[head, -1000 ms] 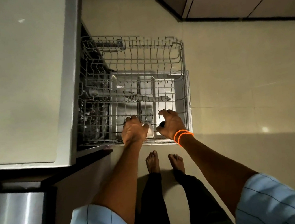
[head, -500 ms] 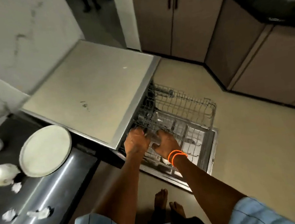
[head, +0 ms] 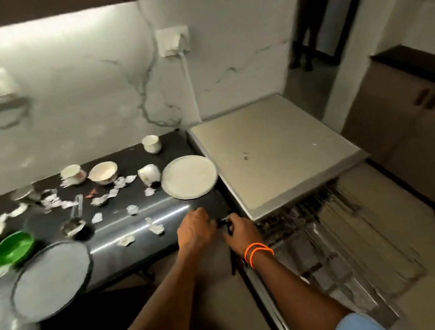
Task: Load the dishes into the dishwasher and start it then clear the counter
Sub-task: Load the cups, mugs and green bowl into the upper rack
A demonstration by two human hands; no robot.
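My left hand [head: 196,230] hovers over the front edge of the dark counter [head: 144,248], fingers loosely bent and holding nothing I can see. My right hand [head: 241,231], with orange bands on the wrist, is beside it at the gap between counter and dishwasher [head: 273,151]; blur hides whether it holds anything. The wire rack [head: 340,231] is pulled out over the open door. On the counter lie a white plate [head: 188,176], a tipped cup [head: 150,174], an upright cup [head: 151,144], a bowl [head: 103,173] and a green bowl [head: 12,251].
Several crumpled paper scraps [head: 132,209] litter the counter, with a metal strainer [head: 75,222] and a large round grey plate [head: 51,280] at the left. A person stands in the doorway [head: 311,9]. Brown cabinets [head: 428,118] line the right side.
Both hands have lifted out of the rack and moved left to the counter's edge. My view swung up from the rack to the counter and wall.
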